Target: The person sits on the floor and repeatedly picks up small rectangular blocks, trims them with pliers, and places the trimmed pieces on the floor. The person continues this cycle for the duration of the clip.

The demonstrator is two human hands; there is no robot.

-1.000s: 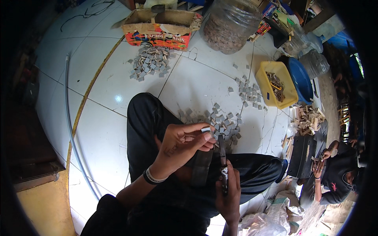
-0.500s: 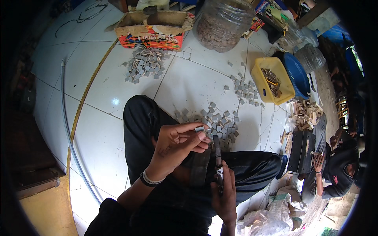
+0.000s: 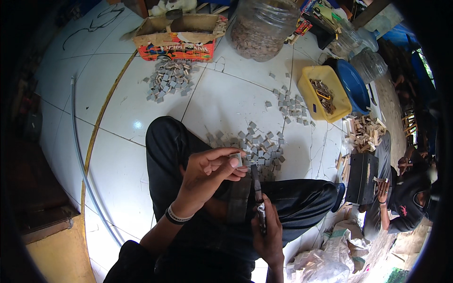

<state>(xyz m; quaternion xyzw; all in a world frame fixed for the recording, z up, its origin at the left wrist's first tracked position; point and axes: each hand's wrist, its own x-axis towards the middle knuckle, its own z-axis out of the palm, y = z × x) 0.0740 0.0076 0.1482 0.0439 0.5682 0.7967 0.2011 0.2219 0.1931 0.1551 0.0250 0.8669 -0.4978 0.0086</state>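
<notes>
Glossy white floor tiles (image 3: 125,160) carry a loose heap of grey-faced squares (image 3: 265,146) near creased, dark cloth trousers (image 3: 302,200). One small, flat square piece (image 3: 238,160), pale grey and sharp-cornered, is held near the heap, pinched between the left hand's (image 3: 200,174) thumb and fingers; the right hand (image 3: 270,233) wraps the handle of a narrow, dark-bladed tool (image 3: 256,184), tip near the piece

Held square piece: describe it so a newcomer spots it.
Start at the dark-trousered legs, bent on the white floor. Above them, the left grip pinches a small pale-grey square piece. Unlike the grey pieces scattered beyond on the floor, it's held in the air.
</notes>
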